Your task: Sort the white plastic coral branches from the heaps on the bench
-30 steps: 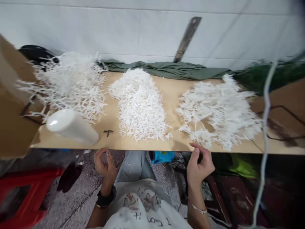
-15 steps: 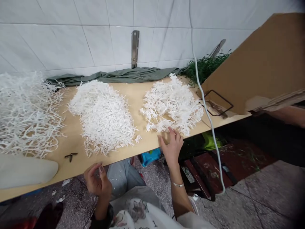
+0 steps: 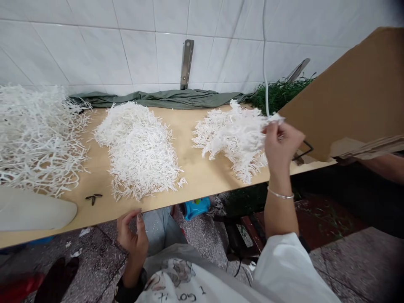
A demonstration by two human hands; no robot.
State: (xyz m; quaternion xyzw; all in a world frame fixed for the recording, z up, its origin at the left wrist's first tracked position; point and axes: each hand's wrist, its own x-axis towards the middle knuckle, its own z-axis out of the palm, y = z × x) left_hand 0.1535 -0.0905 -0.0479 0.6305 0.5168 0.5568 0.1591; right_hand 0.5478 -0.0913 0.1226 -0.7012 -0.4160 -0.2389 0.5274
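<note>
Fingers of the right hand (image 3: 280, 143) are pinched shut on a white sprig (image 3: 274, 119), lifted at the right edge of the right-hand pile of white sprigs (image 3: 233, 136); a thin bracelet (image 3: 280, 195) circles that wrist. The sprig sits at about 12 o'clock of the hand, touching the pile's upper fringe, and whether it has come quite free of the pile cannot be told. The left hand (image 3: 132, 237) hovers below the table's front edge, at about 7 o'clock of the right hand and well apart from it, fingers loosely curled with the tips close together and nothing visible between them.

Out from the hands, the wooden table (image 3: 195, 176) carries a denser middle pile of white pieces (image 3: 139, 149) at about 9 o'clock of the right-hand pile, and a looser pile of branching white twigs (image 3: 34, 134) further along at the far left. A small dark clip (image 3: 93, 197) lies near the front edge, at 11 o'clock of the left hand. A white bag (image 3: 34, 214) rests at the table's left end. A cardboard sheet (image 3: 350, 97) leans in at 2 o'clock of the right hand, green sprigs (image 3: 274, 90) behind it, and a green cloth (image 3: 158, 99) runs along the tiled wall (image 3: 94, 46).
</note>
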